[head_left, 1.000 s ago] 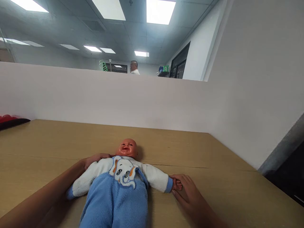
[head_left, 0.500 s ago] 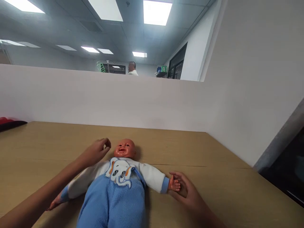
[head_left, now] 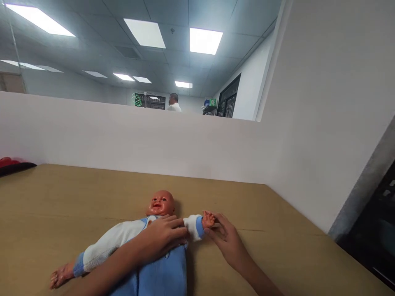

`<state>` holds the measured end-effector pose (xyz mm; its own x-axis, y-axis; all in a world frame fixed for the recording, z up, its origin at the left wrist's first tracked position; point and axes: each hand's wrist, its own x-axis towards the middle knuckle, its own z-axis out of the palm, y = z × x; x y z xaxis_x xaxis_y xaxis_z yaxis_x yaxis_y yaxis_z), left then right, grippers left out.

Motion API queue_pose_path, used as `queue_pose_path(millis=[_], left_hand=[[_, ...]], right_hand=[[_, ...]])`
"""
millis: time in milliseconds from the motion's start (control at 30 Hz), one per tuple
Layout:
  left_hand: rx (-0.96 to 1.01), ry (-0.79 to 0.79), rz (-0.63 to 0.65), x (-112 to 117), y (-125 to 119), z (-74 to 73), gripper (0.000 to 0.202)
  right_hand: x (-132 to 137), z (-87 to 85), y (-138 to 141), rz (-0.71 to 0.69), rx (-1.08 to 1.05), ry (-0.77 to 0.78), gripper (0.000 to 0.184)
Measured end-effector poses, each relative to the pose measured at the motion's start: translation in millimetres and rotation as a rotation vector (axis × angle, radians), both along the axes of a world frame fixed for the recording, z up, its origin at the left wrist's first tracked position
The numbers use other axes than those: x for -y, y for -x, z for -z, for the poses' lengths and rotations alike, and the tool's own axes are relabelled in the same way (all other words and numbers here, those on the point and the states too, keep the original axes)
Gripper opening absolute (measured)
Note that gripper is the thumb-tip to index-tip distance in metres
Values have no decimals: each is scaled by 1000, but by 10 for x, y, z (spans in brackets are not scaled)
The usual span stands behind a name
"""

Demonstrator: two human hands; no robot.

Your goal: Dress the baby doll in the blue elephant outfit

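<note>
A bald plastic baby doll (head_left: 162, 202) lies on its back, in a white and blue fleece outfit. My left hand (head_left: 168, 232) reaches across its chest, fingers closed at the shoulder of the arm on the right; the fabric under the fingertips is partly hidden. The elephant patch is mostly covered by that hand. At the end of this sleeve (head_left: 194, 227), the doll's small hand (head_left: 208, 219) sits between the thumb and fingers of my right hand (head_left: 226, 236). The doll's other arm (head_left: 106, 244) stretches out to the lower left, beneath my left forearm.
The doll rests on a wooden tabletop (head_left: 92, 189) bordered by a low white partition (head_left: 138, 142). At the far left edge lies a black and red object (head_left: 14, 166). Beyond the partition a person (head_left: 174, 102) is visible. A dark object (head_left: 373, 230) stands at right.
My left hand has moved from beside the doll's head onto its chest and shoulder. The doll's hand and my right hand have shifted upward and left. The view has tilted up slightly.
</note>
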<state>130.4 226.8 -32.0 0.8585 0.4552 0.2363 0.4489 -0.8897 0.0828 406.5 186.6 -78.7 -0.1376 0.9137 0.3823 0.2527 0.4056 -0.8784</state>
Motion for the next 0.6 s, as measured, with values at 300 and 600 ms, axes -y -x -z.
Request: queue_pose_path(millis=[300, 600], left_hand=[[419, 43, -10, 53, 207, 90, 35], [373, 739, -117, -201, -11, -287, 36]], right_hand=[[142, -232, 576, -96, 398, -72, 42], [-15, 304, 781, -73, -402, 303, 50]])
